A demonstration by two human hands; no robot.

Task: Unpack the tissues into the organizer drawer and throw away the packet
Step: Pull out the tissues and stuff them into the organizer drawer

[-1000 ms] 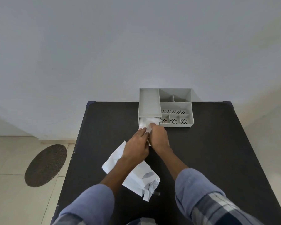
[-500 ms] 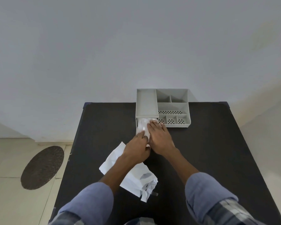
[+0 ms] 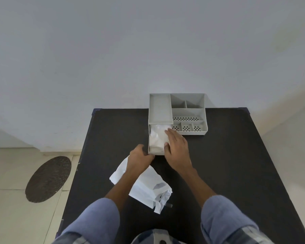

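Note:
A grey organizer (image 3: 188,113) stands at the table's far edge, its drawer (image 3: 156,152) pulled out toward me on the left side. White tissues (image 3: 157,138) fill the drawer. My left hand (image 3: 139,161) curls around the drawer's front left corner, thumb under the front wall. My right hand (image 3: 178,148) lies flat over the drawer's right side, fingers spread on the tissues and holding nothing. The emptied white packet (image 3: 148,187) lies crumpled on the table under my left forearm.
The black table (image 3: 236,164) stands against a pale wall. The organizer's open compartments sit to the right of the drawer. A round dark mat (image 3: 48,179) lies on the tiled floor to the left of the table.
The drawer now stands further out toward me. My left hand has left the tissues and moved to the drawer's front corner. My right hand has flattened over the tissues.

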